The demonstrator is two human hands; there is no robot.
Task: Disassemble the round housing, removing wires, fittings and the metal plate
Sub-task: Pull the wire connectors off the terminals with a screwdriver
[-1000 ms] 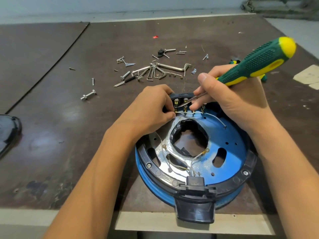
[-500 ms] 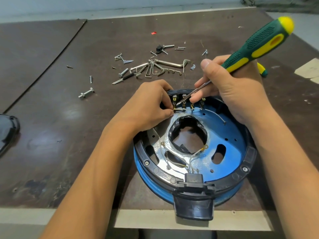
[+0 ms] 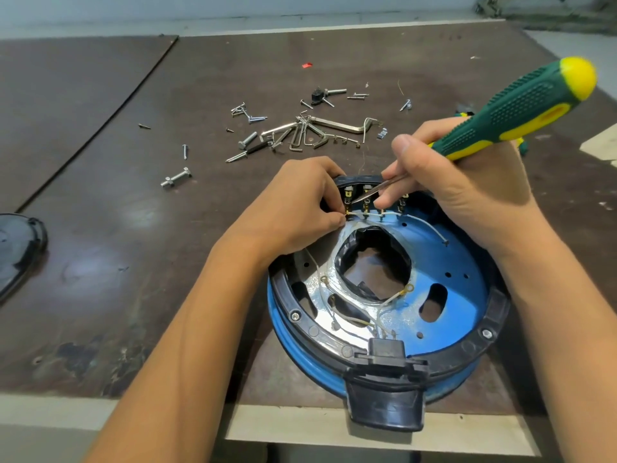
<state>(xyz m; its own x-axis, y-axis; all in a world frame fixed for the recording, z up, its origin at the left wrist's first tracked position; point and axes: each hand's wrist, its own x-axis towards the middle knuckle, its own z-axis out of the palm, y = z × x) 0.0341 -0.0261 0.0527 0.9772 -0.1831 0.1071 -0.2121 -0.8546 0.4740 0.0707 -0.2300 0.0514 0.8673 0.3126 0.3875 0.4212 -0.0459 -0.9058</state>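
The round blue housing [image 3: 460, 289] with a black rim lies flat at the table's near edge. A shiny metal plate [image 3: 329, 295] and thin white wires [image 3: 384, 304] lie inside it. My right hand [image 3: 467, 192] grips a green and yellow screwdriver [image 3: 521, 108], its blade tip at the brass terminals [image 3: 349, 198] on the far rim. My left hand [image 3: 293, 205] pinches a white wire end beside the leftmost terminal.
Loose screws, bolts and hex keys [image 3: 307, 132] lie scattered behind the housing. A single bolt [image 3: 175, 180] sits to the left. A black cover [image 3: 16, 245] lies at the left edge. A second green and yellow tool [image 3: 519, 147] peeks out behind my right hand.
Both hands stay at the terminals. The screwdriver handle has shifted slightly, and the view has moved a little.
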